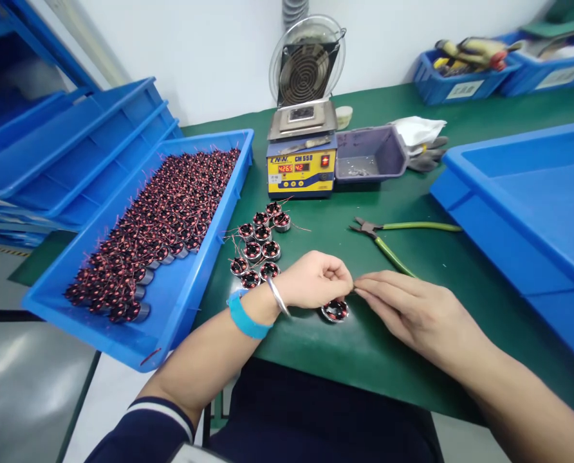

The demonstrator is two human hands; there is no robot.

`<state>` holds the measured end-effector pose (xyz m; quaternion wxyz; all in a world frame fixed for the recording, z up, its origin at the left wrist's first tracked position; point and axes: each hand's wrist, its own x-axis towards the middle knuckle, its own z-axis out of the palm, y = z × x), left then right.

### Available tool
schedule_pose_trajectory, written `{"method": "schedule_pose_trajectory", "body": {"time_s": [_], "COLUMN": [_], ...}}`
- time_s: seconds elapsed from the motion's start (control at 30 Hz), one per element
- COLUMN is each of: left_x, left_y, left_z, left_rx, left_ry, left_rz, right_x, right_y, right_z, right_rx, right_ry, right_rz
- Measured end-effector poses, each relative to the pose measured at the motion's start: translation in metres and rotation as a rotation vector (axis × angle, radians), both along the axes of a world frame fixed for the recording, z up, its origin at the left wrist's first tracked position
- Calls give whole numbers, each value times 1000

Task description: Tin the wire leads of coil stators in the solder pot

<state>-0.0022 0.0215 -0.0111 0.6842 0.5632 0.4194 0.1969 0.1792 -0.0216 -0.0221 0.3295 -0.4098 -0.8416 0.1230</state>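
Observation:
A small round wire-wound coil (336, 311), black inside a silvery ring with copper-red windings, rests on the green table just below my fingers. My left hand (318, 280) is closed above it, fingers curled into a pinch; what they hold is hidden. My right hand (412, 308) comes from the right with thumb and fingers pressed together. At its fingertips shows a bit of thin brownish wire, close to the left fingertips. Several similar coils (252, 251) with loose red wire ends stand to the left. Green-handled cutting pliers (381, 238) lie spread beyond my right hand.
A blue tray (203, 283) packed with coils stands at left. Behind sits a yellow-blue heated pot (301, 161) with lit digits, a fan (306, 72) at its back and a purple bin (396, 161) beside it. Another blue tray (504, 257) borders the right side.

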Motion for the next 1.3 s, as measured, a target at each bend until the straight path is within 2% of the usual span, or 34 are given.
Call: {"method": "schedule_pose_trajectory", "body": {"time_s": [0.13,0.17,0.2,0.23,0.3,0.43,0.5,0.57,0.67,0.73,0.77,0.9,0.93,0.97,1.0,1.03,1.13,1.2,1.27,1.3], "left_x": [1,1,1,1,1,0,0,0,-1,0,0,1,1,2,2,1,0,0,-1,0], "left_y": [-3,-4,-4,-4,-4,-1,0,1,1,0,-1,-5,-5,-5,-5,-5,-2,-1,-1,-1], "left_z": [1,1,1,0,-1,-4,-5,-5,-5,-4,-3,-1,-1,-1,-1,-1,-3,-4,-4,-3], "left_rx": [40,41,38,32,23,7,-8,-14,-7,9,21,75,79,78,74,69,50,43,40,42], "left_ry": [12,11,11,11,9,-1,-6,-11,-14,-16,-17,2,9,14,14,10,-12,-26,-37,-41], "left_rz": [-22,-21,-24,-29,-38,-35,-32,-29,-36,-44,-43,-28,-27,-27,-27,-24,-18,-16,-16,-17], "right_x": [-8,-9,-8,-7,-2,7,8,9,8,5,3,-4,-5,-5,-4,-3,3,5,6,5], "right_y": [0,0,1,1,1,-1,-2,-2,-2,-3,-3,-4,-4,-4,-4,-5,-6,-7,-7,-8], "right_z": [6,6,6,6,4,0,-2,-3,-3,-2,-1,2,2,2,2,1,-2,-3,-4,-3], "right_rx": [-719,-855,-931,-933,-735,-60,162,285,311,206,92,-649,-776,-821,-775,-655,-119,147,254,244], "right_ry": [306,362,393,388,298,50,-52,-125,-151,-93,-38,241,282,298,287,250,46,-87,-157,-154], "right_rz": [-44,-39,-29,-23,-32,-10,23,42,60,59,45,-34,-37,-34,-29,-27,-32,-23,-11,-10]}}
